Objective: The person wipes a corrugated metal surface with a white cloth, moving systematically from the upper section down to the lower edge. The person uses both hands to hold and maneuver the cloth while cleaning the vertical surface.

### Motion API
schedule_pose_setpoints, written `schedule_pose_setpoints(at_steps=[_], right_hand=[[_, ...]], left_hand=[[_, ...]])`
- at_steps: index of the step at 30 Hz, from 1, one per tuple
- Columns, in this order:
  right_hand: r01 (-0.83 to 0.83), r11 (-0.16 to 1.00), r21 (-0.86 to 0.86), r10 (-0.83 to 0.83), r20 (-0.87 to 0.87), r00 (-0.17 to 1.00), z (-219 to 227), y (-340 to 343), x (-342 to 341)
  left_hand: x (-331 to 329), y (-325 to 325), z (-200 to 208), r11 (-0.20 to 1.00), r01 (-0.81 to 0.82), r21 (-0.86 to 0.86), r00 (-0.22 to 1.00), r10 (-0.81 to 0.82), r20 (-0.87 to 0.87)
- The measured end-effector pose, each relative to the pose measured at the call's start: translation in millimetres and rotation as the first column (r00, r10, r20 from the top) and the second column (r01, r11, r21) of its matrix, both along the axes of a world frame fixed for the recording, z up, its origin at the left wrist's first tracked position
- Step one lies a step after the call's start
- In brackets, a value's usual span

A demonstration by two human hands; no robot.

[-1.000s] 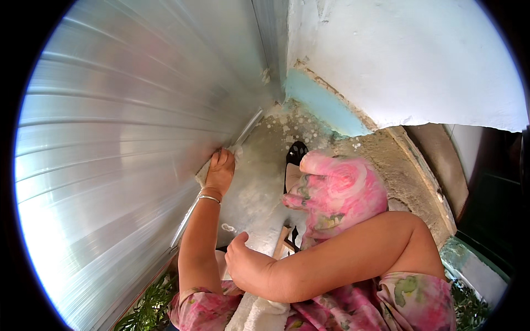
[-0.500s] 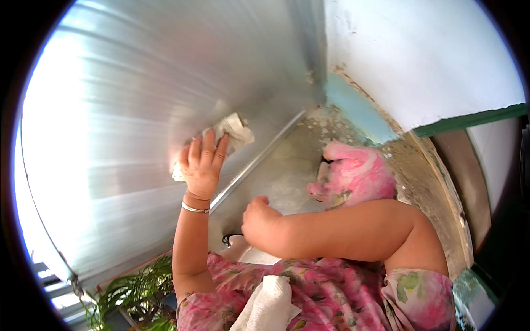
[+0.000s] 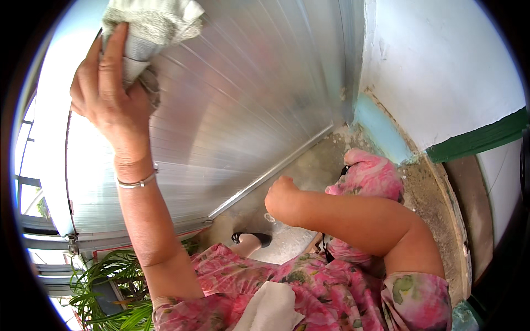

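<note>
My left hand (image 3: 116,99) is raised at the upper left, its fingers wrapped round a grey-and-white cloth (image 3: 152,25). The cloth is bunched up and lies over the shiny ribbed metal panel (image 3: 232,99). How firmly it touches the panel, I cannot tell. A silver bracelet (image 3: 137,182) circles my left wrist. My right hand (image 3: 281,201) is curled into a fist in front of my body, above the floor and to the right of the panel's lower edge. Nothing shows in it, and its fingertips are turned away from view.
A white wall (image 3: 441,71) with a pale blue lower strip (image 3: 383,127) meets the panel at the far corner. The concrete floor (image 3: 309,171) is worn and stained. Green leafy plants (image 3: 118,281) stand at the lower left. A white towel (image 3: 270,309) hangs over my floral clothing.
My left hand has moved up and left across the panel with the cloth, coming nearer to view. My right hand stays in a fist, slightly further right and higher in the picture.
</note>
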State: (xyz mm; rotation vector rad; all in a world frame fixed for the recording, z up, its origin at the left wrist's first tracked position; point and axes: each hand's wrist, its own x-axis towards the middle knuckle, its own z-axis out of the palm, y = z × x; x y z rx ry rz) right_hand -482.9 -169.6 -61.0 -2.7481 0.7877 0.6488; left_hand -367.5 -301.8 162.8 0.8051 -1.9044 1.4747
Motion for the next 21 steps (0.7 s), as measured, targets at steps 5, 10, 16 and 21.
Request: schedule_pose_setpoints(at_steps=[5, 10, 16, 21], right_hand=[[-0.052, 0.995, 0.089, 0.049, 0.038, 0.998, 4, 10, 6], [-0.092, 0.991, 0.096, 0.089, 0.03, 0.996, 4, 12, 9], [-0.024, 0.993, 0.113, 0.019, 0.043, 0.999, -7, -2, 15], [-0.041, 0.997, 0.071, 0.035, 0.084, 0.996, 13, 0, 1]], left_hand=[[4, 12, -68, 0.958, 0.069, 0.277, 0.998, -0.069, -0.008], [15, 23, -149, 0.911, -0.074, 0.405, 0.956, -0.05, 0.288], [14, 23, -143, 0.905, -0.061, 0.42, 0.935, -0.095, 0.341], [13, 6, -40, 0.989, 0.044, 0.145, 0.99, -0.062, 0.127]])
